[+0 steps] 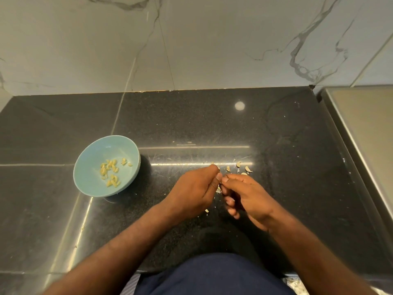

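**Now in hand: a garlic clove being peeled**

A small garlic clove [218,189] is pinched between the fingers [218,176] of the left hand [195,190] and the right hand [246,194], which are brought tip to tip just above the bench [287,145]. The clove is mostly hidden, and only a pale scrap is seen below the thumbs. Peeling is judged to be under way. Next, the skin must be pulled free and the clove carried left to the blue bowl [85,158], where peeled cloves [110,171] are gathered. Pale pieces [239,165] are scattered just beyond the hands.

left hand [195,188], right hand [246,196] pinching clove [218,189], blue bowl [91,158] left
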`<state>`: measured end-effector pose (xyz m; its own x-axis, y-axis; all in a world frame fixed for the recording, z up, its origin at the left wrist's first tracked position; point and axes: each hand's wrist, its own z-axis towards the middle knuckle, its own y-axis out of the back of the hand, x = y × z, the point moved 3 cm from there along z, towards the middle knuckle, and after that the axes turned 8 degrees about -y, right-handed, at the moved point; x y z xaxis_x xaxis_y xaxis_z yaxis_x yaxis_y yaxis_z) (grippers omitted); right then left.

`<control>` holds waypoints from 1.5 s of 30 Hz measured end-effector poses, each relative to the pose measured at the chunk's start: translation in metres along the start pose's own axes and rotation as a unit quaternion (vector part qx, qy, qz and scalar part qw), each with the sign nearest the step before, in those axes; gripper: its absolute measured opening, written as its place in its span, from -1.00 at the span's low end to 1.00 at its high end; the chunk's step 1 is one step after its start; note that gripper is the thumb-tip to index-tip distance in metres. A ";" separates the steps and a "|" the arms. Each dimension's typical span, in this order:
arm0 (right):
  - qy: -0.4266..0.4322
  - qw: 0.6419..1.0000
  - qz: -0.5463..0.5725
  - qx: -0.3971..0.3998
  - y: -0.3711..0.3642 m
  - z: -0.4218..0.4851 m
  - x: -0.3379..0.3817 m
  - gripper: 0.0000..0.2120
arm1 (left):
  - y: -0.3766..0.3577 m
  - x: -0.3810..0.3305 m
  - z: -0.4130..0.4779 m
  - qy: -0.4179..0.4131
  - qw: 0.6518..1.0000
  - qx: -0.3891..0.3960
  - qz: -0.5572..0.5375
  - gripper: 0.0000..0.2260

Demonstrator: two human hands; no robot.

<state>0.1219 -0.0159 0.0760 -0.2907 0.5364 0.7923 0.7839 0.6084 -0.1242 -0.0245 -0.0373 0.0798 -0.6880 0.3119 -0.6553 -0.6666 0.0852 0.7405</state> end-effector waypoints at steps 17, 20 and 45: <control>0.360 0.799 -0.439 -0.199 0.010 -0.001 0.018 -0.81 | 0.002 -0.026 0.001 0.341 0.781 -0.010 -0.523 -0.70; 0.246 0.946 -0.156 -0.140 -0.002 -0.004 0.019 -0.69 | 0.007 -0.030 0.004 0.177 0.941 -0.082 -0.275 -0.72; 0.297 0.926 -0.151 -0.176 0.013 -0.015 0.025 -0.86 | 0.018 -0.036 0.000 0.109 0.943 -0.137 -0.283 -0.70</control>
<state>0.1332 -0.0037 0.1030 -0.2550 -0.1081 0.9609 0.8768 0.3931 0.2769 -0.0117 -0.0468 0.1166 -0.2216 0.0864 -0.9713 -0.9735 -0.0776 0.2152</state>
